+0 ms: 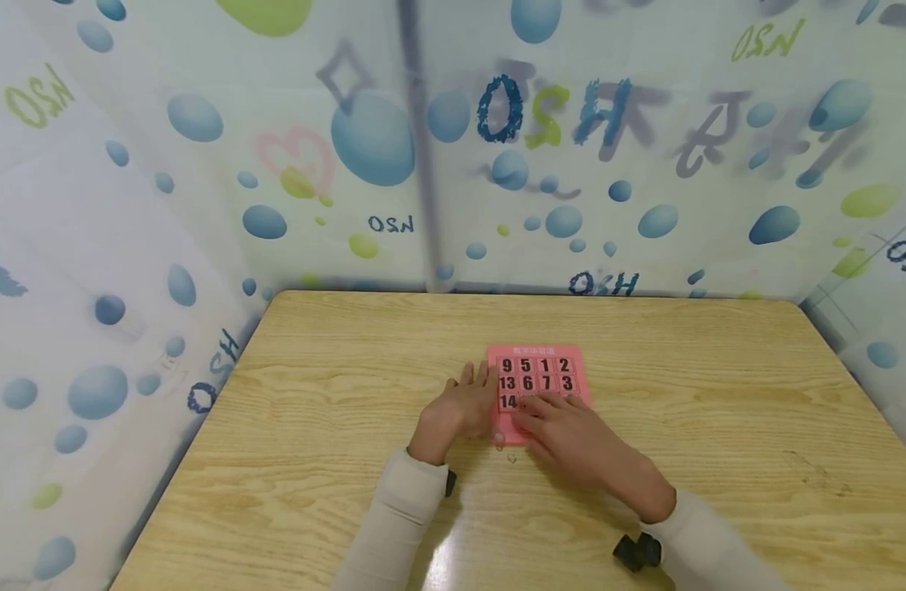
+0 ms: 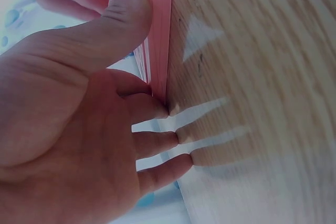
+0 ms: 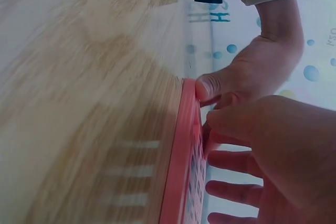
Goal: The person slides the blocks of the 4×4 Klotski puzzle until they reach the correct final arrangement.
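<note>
A pink number slide puzzle (image 1: pixel 537 350) lies flat on the table, with black numerals on its tiles. Its top row reads 9, 5, 1, 2 and the second 13, 6, 7, 3; a 14 starts the third. My left hand (image 1: pixel 464 406) holds the puzzle at its left side, thumb at the near left corner, the other fingers spread along the edge with some tips on the wood. Over the lower right tiles is my right hand (image 1: pixel 571 431), its fingers extended and fingertips at the puzzle's face. It hides most of the lower tiles.
The wooden table (image 1: pixel 335 345) extends around the puzzle on all sides. Behind it hangs a white curtain (image 1: pixel 453 189) printed with blue and green drops. Dark wrist devices (image 1: pixel 636 552) sit at the sleeves. A small loop (image 1: pixel 511 458) lies near the puzzle's front edge.
</note>
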Demonstrator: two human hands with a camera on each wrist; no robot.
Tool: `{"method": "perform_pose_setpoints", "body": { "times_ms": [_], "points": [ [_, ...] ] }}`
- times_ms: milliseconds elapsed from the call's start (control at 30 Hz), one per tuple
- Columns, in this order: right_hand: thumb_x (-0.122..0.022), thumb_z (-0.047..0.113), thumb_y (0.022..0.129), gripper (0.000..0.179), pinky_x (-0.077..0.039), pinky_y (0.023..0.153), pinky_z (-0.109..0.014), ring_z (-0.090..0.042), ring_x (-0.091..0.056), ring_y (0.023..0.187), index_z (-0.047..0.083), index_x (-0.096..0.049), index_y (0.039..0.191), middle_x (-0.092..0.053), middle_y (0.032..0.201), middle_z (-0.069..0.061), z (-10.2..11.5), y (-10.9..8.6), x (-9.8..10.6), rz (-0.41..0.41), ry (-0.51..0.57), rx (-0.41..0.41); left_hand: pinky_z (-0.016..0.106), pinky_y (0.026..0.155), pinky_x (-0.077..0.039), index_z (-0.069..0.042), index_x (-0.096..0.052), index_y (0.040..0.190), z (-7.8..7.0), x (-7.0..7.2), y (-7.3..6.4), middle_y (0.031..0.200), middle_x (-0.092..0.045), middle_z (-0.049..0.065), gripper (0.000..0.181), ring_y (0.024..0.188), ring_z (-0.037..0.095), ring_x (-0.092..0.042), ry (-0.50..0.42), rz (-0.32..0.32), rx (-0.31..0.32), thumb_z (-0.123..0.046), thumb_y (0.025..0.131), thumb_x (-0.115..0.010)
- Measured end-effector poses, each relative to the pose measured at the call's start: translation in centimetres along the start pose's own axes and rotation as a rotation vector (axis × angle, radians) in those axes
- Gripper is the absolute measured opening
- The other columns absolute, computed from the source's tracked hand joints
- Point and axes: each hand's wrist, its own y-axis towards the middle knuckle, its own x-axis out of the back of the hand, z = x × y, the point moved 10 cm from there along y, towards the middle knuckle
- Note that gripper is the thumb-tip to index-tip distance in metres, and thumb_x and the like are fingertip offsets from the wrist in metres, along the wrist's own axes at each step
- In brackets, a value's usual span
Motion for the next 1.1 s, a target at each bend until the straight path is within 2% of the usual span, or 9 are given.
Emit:
{"method": "perform_pose_setpoints", "body": {
  "times_ms": [233, 467, 1100],
  "points": [
    [-0.051, 0.034, 0.103, 0.043, -0.039, 0.107, -0.06, -0.037, -0.045, 0.136, 0.012, -0.059, 0.14, -0.05, 0.149, -0.009, 0.1, 1.2, -0.8, 0.036, -0.019, -0.032, 0.048, 0.121, -0.021, -0.007, -0.014, 0.16, 0.0, 0.0, 0.0, 0.166, -0.01, 0.012, 0.105, 0.154, 0.032, -0.006, 0.005, -0.005, -0.012, -0.045, 0.083, -0.074],
    [-0.05, 0.033, 0.104, 0.042, -0.039, 0.107, -0.059, -0.037, -0.047, 0.134, 0.011, -0.061, 0.137, -0.052, 0.147, -0.01, 0.0, 1.7, -1.1, 0.04, -0.025, -0.044, 0.048, 0.121, -0.021, -0.007, -0.014, 0.16, 0.0, 0.0, 0.0, 0.166, -0.01, 0.012, 0.104, 0.154, 0.033, -0.007, 0.006, -0.007, -0.013, -0.045, 0.084, -0.074],
    [-0.053, 0.036, 0.102, 0.039, -0.042, 0.107, -0.056, -0.033, -0.053, 0.129, 0.013, -0.068, 0.13, -0.06, 0.137, -0.007, 0.9, 0.8, -1.0, -0.022, -0.048, 0.002, 0.048, 0.121, -0.022, -0.006, -0.016, 0.159, -0.1, 0.2, -0.2, 0.166, -0.012, 0.013, 0.101, 0.153, 0.032, -0.009, 0.017, -0.009, -0.011, -0.042, 0.085, -0.074]
  ]
}}
